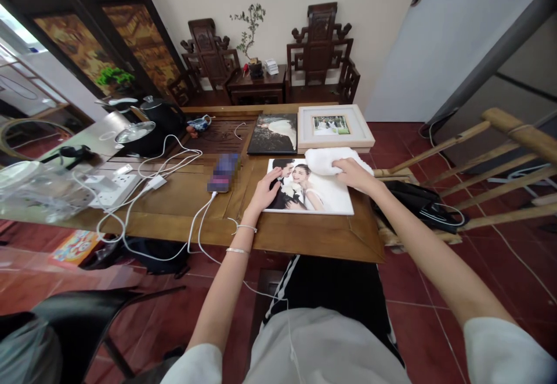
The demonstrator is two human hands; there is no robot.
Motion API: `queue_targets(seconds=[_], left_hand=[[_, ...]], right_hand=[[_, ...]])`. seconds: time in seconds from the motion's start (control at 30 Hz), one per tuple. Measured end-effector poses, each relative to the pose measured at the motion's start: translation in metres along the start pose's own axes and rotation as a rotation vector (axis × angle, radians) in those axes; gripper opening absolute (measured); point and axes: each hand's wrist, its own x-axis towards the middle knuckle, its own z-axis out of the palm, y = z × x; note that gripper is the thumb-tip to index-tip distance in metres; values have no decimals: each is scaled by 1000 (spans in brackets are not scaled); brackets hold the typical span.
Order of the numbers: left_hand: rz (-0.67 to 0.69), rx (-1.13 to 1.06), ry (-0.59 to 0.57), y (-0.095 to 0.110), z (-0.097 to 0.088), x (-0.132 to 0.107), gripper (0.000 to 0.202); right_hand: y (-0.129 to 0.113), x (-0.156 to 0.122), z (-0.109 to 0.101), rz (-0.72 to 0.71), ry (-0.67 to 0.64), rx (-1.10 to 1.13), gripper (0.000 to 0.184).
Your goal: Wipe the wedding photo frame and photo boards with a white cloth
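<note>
A frameless photo print (331,195) of a couple lies flat on the wooden table (304,236) in front of me. My left hand (264,191) rests on its left edge with fingers spread flat, pinning it down. My right hand (354,174) presses a folded white cloth (324,159) onto the print's upper right corner, fingers curled over the cloth.
Behind the print lie a dark photo panel (273,133) and a white-framed photo (334,126). A phone (223,173) on a white cable lies to the left, beyond it a power strip (116,188), cables and a kettle (159,118). A wooden chair (487,163) stands right.
</note>
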Motion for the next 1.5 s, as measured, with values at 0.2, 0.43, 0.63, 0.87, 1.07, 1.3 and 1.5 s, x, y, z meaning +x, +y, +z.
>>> queue_targets(seconds=[0.2,0.43,0.63,0.87,1.07,1.3,1.5], left_hand=[[2,-8,10,0,0,-1,37],[-3,2,15,1,0,0,37],[-7,-2,8,2,1,0,38],[-2,4,-5,1,-1,1,39],[-10,4,3,2,-1,1,38],[-18,-58,98,17,-6,0,48],[-20,-85,186,22,-7,-2,63]], right_hand=[[-10,-12,17,-4,79,-4,44],[-42,-103,27,-130,46,30,35],[-61,-137,12,-254,-124,83,39],[-52,-85,8,-172,-135,53,41],[-59,-19,24,-126,-55,-14,31],[-109,9,45,-170,-50,-67,46],[-126,-13,42,-442,-185,-9,43]])
